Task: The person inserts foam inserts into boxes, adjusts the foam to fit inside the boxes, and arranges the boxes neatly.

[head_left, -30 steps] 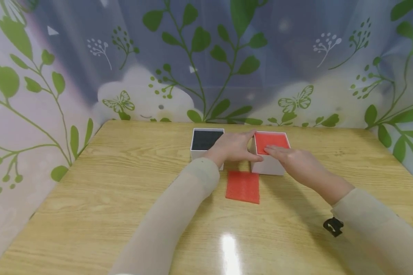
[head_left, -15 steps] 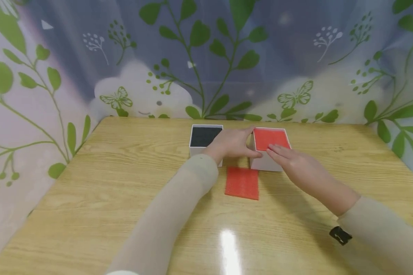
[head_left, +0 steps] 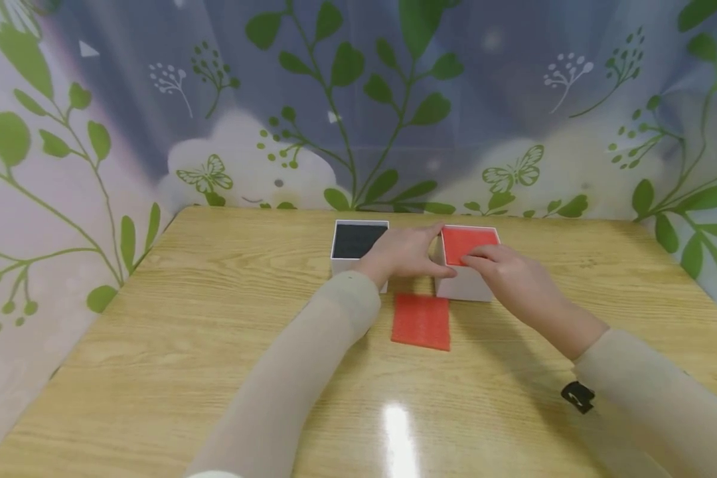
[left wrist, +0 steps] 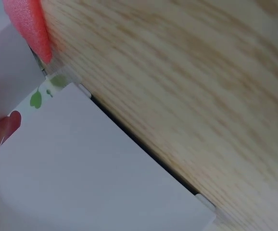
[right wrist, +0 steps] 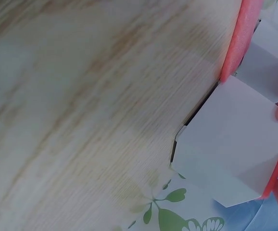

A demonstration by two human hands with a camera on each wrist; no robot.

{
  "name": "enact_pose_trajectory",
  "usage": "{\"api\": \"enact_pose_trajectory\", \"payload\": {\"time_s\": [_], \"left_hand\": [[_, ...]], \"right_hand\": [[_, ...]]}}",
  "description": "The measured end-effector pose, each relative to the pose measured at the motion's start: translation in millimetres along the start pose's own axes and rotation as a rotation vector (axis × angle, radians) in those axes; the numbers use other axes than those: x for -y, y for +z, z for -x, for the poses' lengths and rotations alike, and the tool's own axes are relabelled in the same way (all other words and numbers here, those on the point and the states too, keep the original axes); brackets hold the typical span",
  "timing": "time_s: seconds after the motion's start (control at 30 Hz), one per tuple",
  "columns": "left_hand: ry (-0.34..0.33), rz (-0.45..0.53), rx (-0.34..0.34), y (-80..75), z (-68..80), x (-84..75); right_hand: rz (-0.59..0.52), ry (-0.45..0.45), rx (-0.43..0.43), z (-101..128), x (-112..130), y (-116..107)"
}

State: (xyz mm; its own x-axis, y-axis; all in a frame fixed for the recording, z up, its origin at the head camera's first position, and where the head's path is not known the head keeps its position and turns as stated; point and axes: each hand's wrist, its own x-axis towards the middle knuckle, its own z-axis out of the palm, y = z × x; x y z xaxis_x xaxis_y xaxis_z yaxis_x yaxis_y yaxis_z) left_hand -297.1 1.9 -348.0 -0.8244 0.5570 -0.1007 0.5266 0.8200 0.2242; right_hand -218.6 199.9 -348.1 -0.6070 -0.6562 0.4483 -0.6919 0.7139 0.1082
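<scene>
In the head view a white box (head_left: 463, 284) stands on the table with a red foam sheet (head_left: 471, 243) level with its rim. My left hand (head_left: 403, 253) grips this box at its left side, thumb at the front corner and forefinger at the back. My right hand (head_left: 516, 282) presses bent fingertips on the sheet's front edge; its thumb is hidden. A second white box (head_left: 342, 267), filled with black foam (head_left: 355, 240), sits to the left, partly behind my left hand. Another red foam sheet (head_left: 421, 322) lies flat in front of the boxes.
The wooden table (head_left: 227, 299) runs back to a patterned curtain (head_left: 388, 119). In the left wrist view a white box wall (left wrist: 91, 168) fills the lower left. The right wrist view shows the box front (right wrist: 230, 139) up close.
The right hand's fingers were straighter and lay flatter on the red foam; they are now bent at its front edge. The left hand stays at the box.
</scene>
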Motion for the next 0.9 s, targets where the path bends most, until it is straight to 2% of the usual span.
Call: {"api": "enact_pose_trajectory", "payload": {"time_s": [0.4,0.7,0.9], "left_hand": [[-0.012,-0.007,0.024,-2.2,2.3,-2.3],[0.006,-0.012,-0.003,-0.3,0.5,-2.9],[-0.009,-0.007,0.006,-0.8,1.6,-2.0]], "right_hand": [[0.003,-0.011,-0.012,-0.7,-0.5,1.2],[-0.007,0.016,0.003,-0.4,-0.5,0.3],[-0.001,0.013,0.012,-2.4,-0.9,1.2]]}}
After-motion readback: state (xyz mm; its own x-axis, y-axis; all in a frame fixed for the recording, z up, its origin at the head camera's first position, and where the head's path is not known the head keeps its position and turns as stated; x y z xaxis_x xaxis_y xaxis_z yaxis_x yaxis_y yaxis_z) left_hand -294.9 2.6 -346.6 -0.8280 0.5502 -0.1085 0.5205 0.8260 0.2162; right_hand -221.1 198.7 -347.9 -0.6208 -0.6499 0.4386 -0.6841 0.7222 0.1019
